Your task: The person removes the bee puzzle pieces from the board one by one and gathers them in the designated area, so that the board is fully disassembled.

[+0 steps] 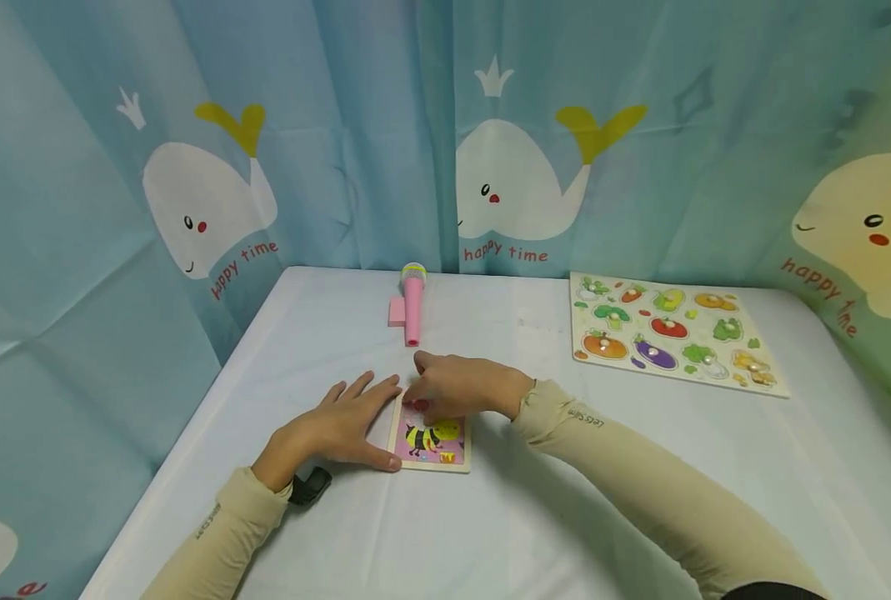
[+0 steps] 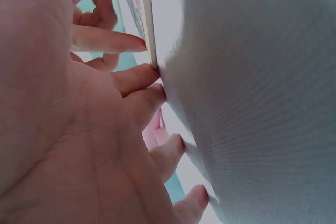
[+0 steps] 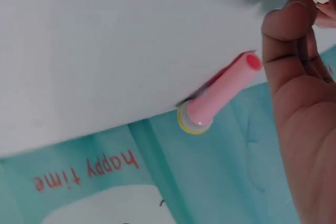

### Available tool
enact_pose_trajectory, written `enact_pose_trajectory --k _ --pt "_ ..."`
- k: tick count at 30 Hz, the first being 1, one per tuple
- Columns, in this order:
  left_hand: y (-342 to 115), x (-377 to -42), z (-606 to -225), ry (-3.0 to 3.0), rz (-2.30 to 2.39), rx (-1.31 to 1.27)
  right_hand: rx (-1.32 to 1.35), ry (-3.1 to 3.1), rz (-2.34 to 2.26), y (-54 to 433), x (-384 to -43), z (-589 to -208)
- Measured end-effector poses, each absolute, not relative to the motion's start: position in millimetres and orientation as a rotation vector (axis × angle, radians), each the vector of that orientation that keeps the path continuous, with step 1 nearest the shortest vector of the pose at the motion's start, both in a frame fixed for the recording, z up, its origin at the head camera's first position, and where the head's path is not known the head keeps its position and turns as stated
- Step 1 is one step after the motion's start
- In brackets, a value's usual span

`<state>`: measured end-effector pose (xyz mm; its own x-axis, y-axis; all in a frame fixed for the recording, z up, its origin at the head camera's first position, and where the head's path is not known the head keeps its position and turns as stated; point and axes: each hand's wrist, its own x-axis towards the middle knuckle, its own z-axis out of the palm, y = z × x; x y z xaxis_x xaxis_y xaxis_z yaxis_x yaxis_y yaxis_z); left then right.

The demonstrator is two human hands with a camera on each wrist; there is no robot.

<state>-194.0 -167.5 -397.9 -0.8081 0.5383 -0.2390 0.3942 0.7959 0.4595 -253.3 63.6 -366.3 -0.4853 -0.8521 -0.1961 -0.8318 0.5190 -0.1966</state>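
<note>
Red lettering on the pale-blue whale-print fabric curtain [image 1: 385, 125] reads "happy time"; dark print on the beige right sleeve [image 1: 633, 467] appears to say "Let's Slim". The small, square, pink bee-picture board [image 1: 432, 442] lies on the white-covered table [image 1: 520, 525], near left of centre. The left hand [image 1: 336, 432], fingers spread, touches its left edge. The right hand [image 1: 463, 387] bends its fingers over the far part; whether they pinch anything, I cannot tell.

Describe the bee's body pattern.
The bee's body has black and yellow stripes, clearest in the head view.
</note>
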Motion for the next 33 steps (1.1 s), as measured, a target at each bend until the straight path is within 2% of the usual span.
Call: enact_pose_trajectory --k 6,21,33 --pt "-168 -194 -398 2.625 0.567 0.699 -1.483 2.453 -0.002 53 -259 -362" --pt "-167 -193 -398 2.609 0.587 0.692 -1.132 2.483 -0.473 52 -248 -375" --pt "-165 -191 -397 2.611 0.57 0.708 -1.12 2.498 -0.734 59 -243 -388"
